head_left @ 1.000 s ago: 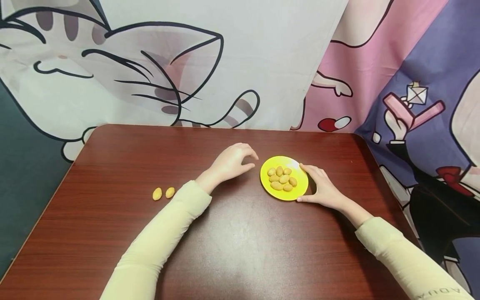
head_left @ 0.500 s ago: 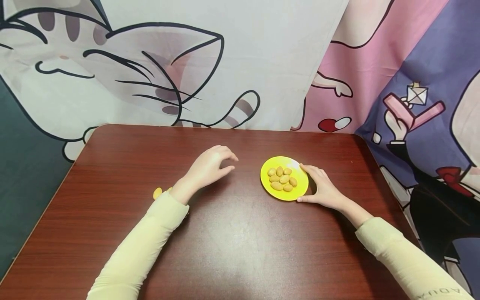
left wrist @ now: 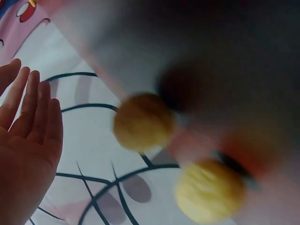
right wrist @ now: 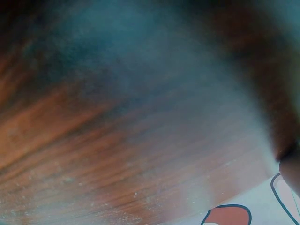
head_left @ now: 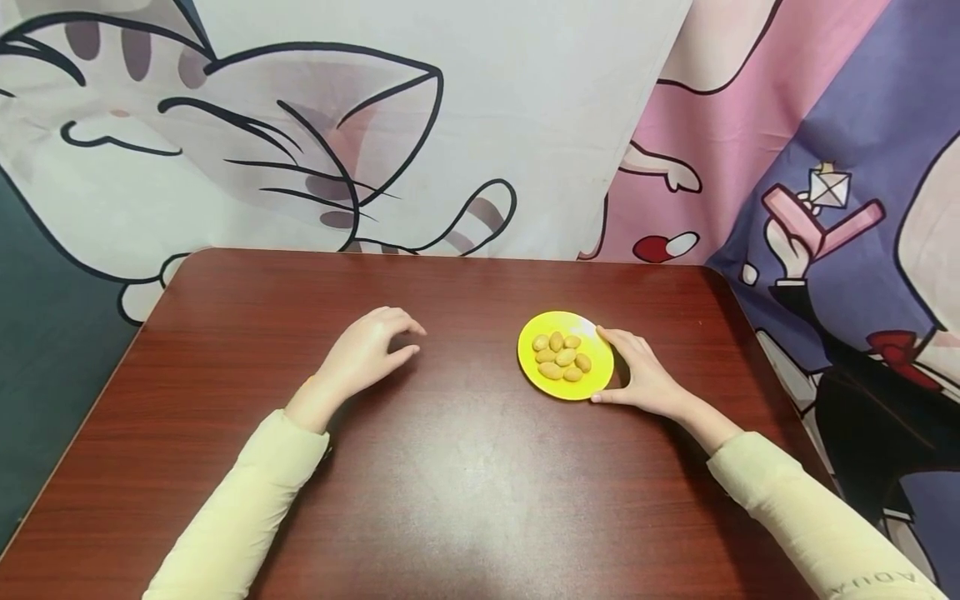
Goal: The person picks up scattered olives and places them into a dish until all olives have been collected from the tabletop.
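My right hand (head_left: 641, 375) holds the right rim of a small yellow plate (head_left: 528, 367), thumb at the near edge and a finger at the far edge. Several oval, yellow-brown pieces (head_left: 566, 357), like small fruits or nuts, lie on the plate. Left of it, my left hand (head_left: 363, 354) is over the table with fingers loosely bent and nothing in them. In the left wrist view, two yellow oval pieces (left wrist: 210, 190) appear large and blurred beside the left hand (left wrist: 28, 150); in the head view the left arm hides nearly all of them.
The reddish-brown wooden table (head_left: 465, 500) has rounded far corners. Right behind its back edge hangs a cloth with a cartoon cat (head_left: 300, 150), and a pink and purple printed cloth (head_left: 750, 125) hangs at the right. The right wrist view shows mostly blurred tabletop (right wrist: 93, 164).
My left hand has moved left and slightly nearer, away from the plate, and its arm now covers the two loose yellow pieces. The right hand stays on the plate's rim.
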The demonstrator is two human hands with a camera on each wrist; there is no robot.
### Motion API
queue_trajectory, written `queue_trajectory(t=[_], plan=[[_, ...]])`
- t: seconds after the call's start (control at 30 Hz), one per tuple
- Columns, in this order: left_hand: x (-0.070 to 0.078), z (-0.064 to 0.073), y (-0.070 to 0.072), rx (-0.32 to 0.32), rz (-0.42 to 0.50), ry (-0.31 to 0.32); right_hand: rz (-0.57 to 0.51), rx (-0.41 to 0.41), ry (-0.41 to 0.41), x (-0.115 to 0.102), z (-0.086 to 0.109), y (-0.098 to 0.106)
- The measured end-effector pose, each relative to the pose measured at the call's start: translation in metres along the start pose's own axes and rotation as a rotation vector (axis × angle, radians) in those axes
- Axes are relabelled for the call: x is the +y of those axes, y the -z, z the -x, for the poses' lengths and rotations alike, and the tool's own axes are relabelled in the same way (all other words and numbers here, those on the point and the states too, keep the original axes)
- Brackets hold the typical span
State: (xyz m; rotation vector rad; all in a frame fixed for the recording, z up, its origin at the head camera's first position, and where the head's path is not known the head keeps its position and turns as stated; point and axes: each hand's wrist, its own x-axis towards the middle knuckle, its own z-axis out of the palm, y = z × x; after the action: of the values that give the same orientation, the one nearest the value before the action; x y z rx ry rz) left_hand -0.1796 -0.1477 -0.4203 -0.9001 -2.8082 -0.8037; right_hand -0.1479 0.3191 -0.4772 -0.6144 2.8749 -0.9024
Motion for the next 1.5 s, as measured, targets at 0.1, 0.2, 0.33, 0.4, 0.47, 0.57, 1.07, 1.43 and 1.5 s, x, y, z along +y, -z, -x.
queue_trajectory(t=[0.1,0.2,0.33,0.4,0.47,0.57,1.07,1.43,1.5], plan=[[-0.007,0.009,0.004,0.005,-0.014,0.025,0.002,-0.002,-0.001,0.000,-0.001,0.000],[-0.013,0.016,0.008,0.005,-0.026,0.041,0.003,-0.005,-0.005,-0.001,-0.001,0.001],[-0.021,0.024,0.011,-0.001,-0.029,0.056,0.005,-0.008,-0.005,-0.001,-0.001,0.001],[-0.023,0.028,0.013,-0.004,-0.028,0.067,0.005,-0.007,-0.004,-0.001,-0.002,0.001],[-0.026,0.031,0.015,-0.007,-0.022,0.077,0.005,-0.007,-0.005,-0.001,-0.002,0.001],[-0.030,0.036,0.018,-0.012,-0.016,0.097,0.004,-0.007,-0.004,-0.001,-0.002,0.001],[-0.045,0.066,0.034,-0.004,-0.032,0.131,0.000,-0.016,-0.017,0.001,-0.002,0.000],[-0.054,0.078,0.040,-0.029,-0.045,0.097,-0.003,-0.014,-0.016,0.001,0.000,0.000],[-0.055,0.080,0.041,-0.047,-0.049,0.097,-0.002,-0.013,-0.016,0.002,0.000,0.000]])
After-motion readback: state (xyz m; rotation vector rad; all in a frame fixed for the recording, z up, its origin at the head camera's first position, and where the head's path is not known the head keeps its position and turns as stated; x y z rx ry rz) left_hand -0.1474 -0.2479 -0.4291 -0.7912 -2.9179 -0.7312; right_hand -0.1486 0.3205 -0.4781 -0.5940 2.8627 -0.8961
